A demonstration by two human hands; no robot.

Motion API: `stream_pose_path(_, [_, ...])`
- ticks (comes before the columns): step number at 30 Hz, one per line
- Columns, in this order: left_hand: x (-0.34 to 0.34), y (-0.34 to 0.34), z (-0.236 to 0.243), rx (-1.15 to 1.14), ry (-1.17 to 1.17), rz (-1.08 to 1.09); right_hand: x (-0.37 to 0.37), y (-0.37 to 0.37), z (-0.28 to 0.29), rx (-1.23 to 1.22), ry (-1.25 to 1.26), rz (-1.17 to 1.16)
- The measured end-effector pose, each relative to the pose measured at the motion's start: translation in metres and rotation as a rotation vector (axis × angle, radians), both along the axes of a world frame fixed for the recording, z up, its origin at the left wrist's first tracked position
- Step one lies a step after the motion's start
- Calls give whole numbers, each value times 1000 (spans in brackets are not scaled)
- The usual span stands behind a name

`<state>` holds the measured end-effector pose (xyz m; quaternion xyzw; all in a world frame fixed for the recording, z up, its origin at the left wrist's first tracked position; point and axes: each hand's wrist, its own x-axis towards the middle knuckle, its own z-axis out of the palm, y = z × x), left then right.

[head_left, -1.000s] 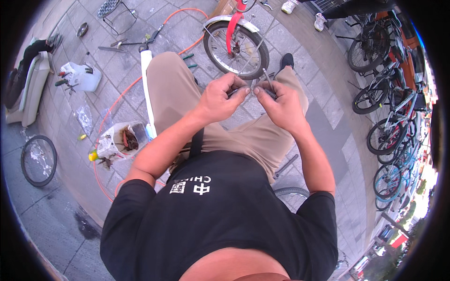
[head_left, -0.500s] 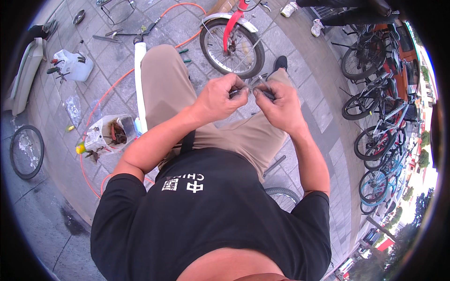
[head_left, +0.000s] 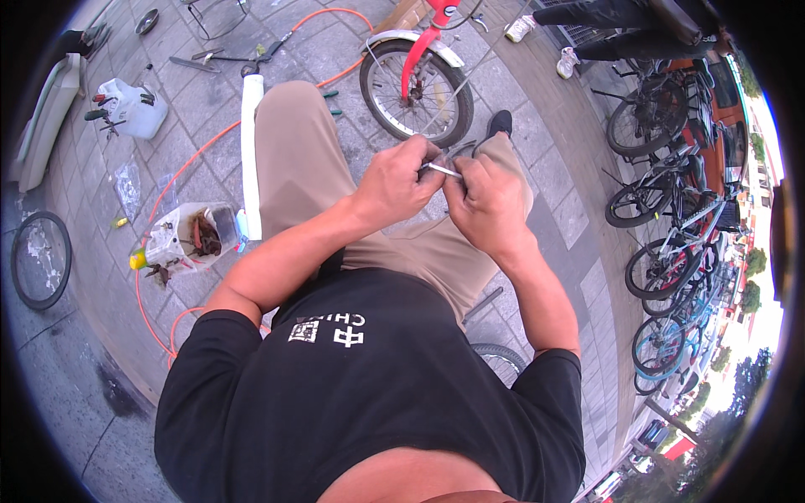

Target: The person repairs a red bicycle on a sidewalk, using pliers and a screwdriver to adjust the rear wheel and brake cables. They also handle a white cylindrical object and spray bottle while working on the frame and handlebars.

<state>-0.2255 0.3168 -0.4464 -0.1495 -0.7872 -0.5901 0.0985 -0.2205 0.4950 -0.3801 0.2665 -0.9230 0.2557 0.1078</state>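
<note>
Above my knees, my left hand (head_left: 398,180) and my right hand (head_left: 489,197) meet with their fingertips almost together. A short thin white rod (head_left: 444,170) spans the gap between them, pinched at both ends; its exact kind is unclear. Both hands are closed, with thumbs pressed to bent fingers. Dark, slender curved pieces show just beyond the fingertips, too small to name. Past the hands stands the front wheel (head_left: 417,92) of a bicycle with a red fork (head_left: 417,59) and a white mudguard (head_left: 428,42).
On the paving to the left lie an orange hose (head_left: 195,151), a cut plastic container (head_left: 189,239) with rusty bits, a white jug (head_left: 134,109) and a loose tyre (head_left: 42,260). Long-handled cutters (head_left: 268,54) lie further off. Parked bicycles (head_left: 658,184) line the right; a person's legs (head_left: 604,38) stand behind.
My hands have turned and drawn closer together, and the white rod now shows plainly between them. The view has shifted slightly.
</note>
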Motion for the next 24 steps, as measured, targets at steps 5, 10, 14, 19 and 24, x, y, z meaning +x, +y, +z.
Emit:
stream_pose_path(5, [-4,4,-14,-9,36,-16,2,3,-12,60,-26,26])
stream_pose_path(10, [-15,10,-14,-66,-112,-88,-13,13,-26,-35,-269,-209])
stream_pose_path(14, [-19,-6,-2,-110,-94,-233,-24,47,-9,-339,-622,-251])
stream_pose_path(19, [-13,-18,5,-142,129,-331,-25,67,9,-313,-758,-54])
stream_pose_path(24, [-8,-16,6,-91,-5,-347,-26,76,11,-330,-841,-131])
